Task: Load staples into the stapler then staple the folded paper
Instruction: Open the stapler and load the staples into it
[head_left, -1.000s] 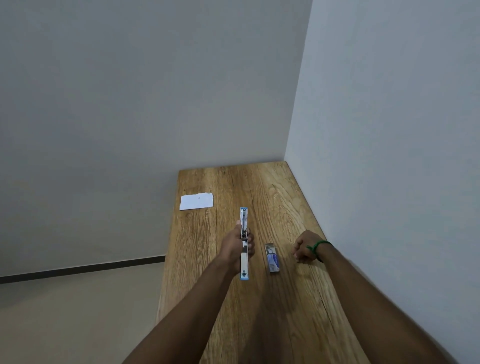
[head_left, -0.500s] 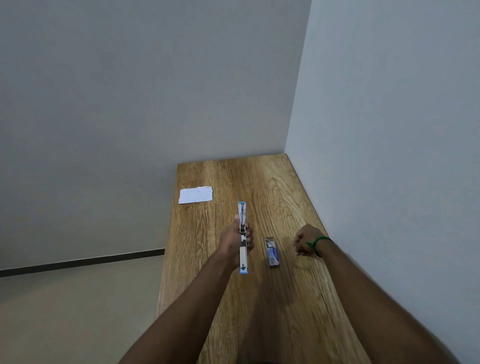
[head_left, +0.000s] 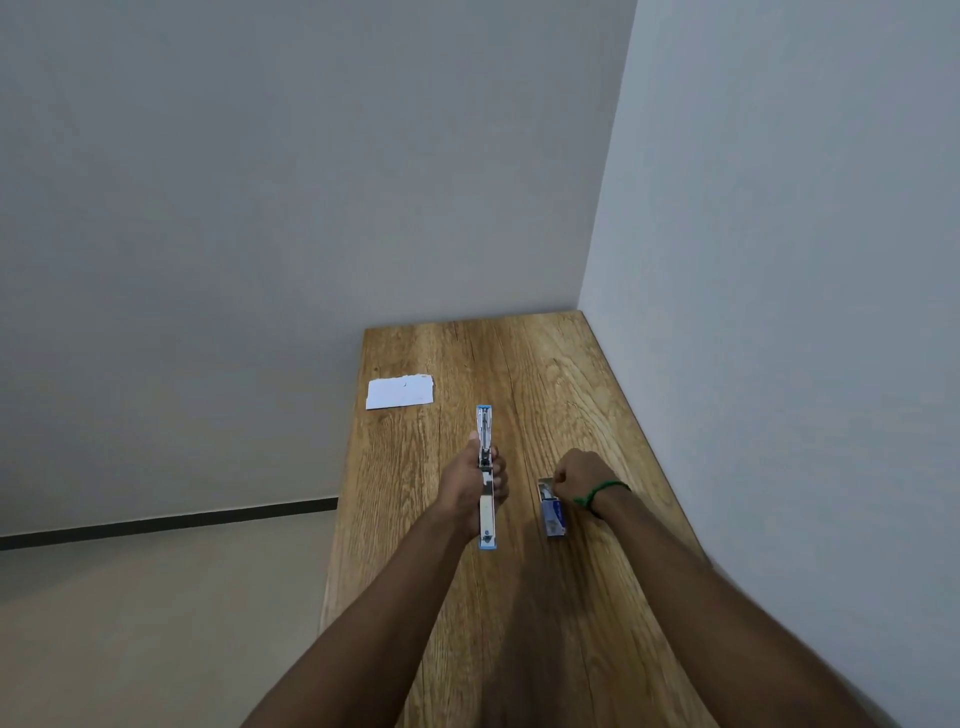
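A blue and silver stapler lies swung open in a long straight line on the wooden table. My left hand grips it around its middle. To the right lies a small blue staple box with its far end open. My right hand, with a green band at the wrist, is curled into a fist with its knuckles at the box's open end; whether it holds anything is hidden. The folded white paper lies flat at the table's far left, apart from both hands.
The table stands in a corner, with a grey wall behind it and a white wall along its right edge. Its left edge drops to a beige floor.
My right hand has moved left from the table's right side up to the open end of the staple box. My left hand keeps its grip on the stapler.
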